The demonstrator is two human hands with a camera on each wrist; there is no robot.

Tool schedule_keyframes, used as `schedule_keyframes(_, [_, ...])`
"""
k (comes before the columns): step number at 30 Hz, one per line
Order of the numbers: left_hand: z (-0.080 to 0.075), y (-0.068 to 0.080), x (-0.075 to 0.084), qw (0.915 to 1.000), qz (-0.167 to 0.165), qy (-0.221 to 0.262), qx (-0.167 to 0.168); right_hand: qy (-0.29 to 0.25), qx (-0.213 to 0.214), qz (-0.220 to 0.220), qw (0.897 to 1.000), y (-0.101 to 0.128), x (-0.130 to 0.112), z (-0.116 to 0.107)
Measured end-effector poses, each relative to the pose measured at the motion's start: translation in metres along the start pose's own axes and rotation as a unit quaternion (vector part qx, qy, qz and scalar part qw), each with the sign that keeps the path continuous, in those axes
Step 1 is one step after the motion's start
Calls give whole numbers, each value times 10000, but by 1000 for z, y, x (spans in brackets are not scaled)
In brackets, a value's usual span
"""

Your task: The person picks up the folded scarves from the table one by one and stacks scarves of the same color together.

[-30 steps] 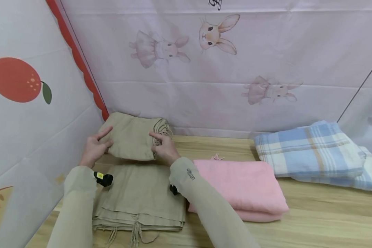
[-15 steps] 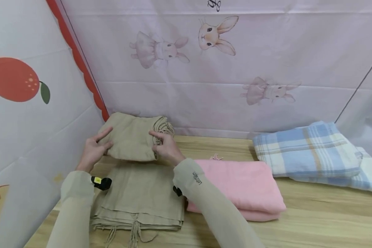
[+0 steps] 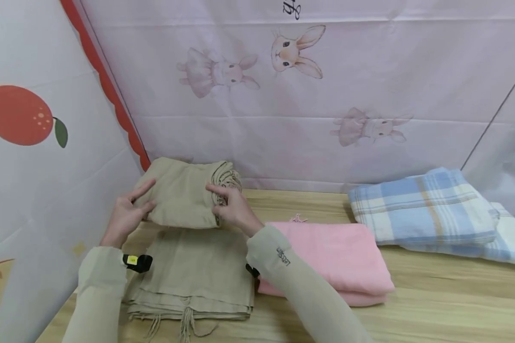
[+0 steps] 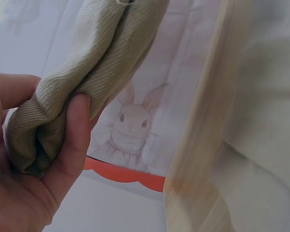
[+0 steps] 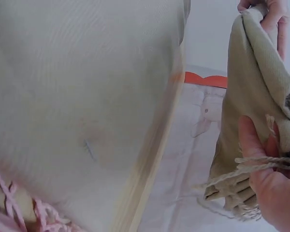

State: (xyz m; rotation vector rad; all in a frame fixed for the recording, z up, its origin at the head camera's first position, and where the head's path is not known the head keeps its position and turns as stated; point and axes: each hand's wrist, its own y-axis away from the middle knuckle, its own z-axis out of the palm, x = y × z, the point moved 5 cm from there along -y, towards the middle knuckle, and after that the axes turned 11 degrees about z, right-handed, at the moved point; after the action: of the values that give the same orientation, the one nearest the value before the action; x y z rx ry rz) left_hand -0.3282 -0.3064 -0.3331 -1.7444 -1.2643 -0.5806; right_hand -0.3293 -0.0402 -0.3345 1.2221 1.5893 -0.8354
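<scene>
A folded khaki scarf (image 3: 180, 193) with fringe is held up between both hands at the back left. My left hand (image 3: 125, 215) grips its left end; in the left wrist view, thumb and fingers pinch the doubled cloth (image 4: 94, 63). My right hand (image 3: 237, 207) grips the other end, where the edges are rolled together, and loose fringe strands (image 5: 251, 166) trail over its fingers in the right wrist view. Just in front lies a second folded khaki scarf (image 3: 201, 267), its tassels hanging toward me. The held scarf slightly overlaps its far edge in the head view.
A folded pink scarf (image 3: 326, 257) lies right of the khaki one, partly behind my right forearm. Farther right are two folded blue-and-white plaid cloths (image 3: 420, 209), one overlapping the other. A rabbit-print backdrop (image 3: 257, 143) and a fruit-print side panel (image 3: 30, 190) bound the wooden table (image 3: 437, 295).
The head view has shifted slightly. The held scarf's near edge dips a little toward me, and my right forearm has swung slightly right. Both hands keep their grip.
</scene>
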Motion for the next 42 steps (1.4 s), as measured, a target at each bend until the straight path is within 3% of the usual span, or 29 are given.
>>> schedule_keyframes(13, [3, 12, 9, 9996, 246, -98, 58, 241, -75, -94, 9996, 20, -4, -6])
schedule_keyframes(27, [10, 24, 20, 9985, 503, -166, 130, 82, -176, 6, 9998, 36, 1, -13])
schedule_keyframes(42, [15, 55, 31, 9963, 814, -150, 216, 291, -53, 135, 9995, 60, 4, -10])
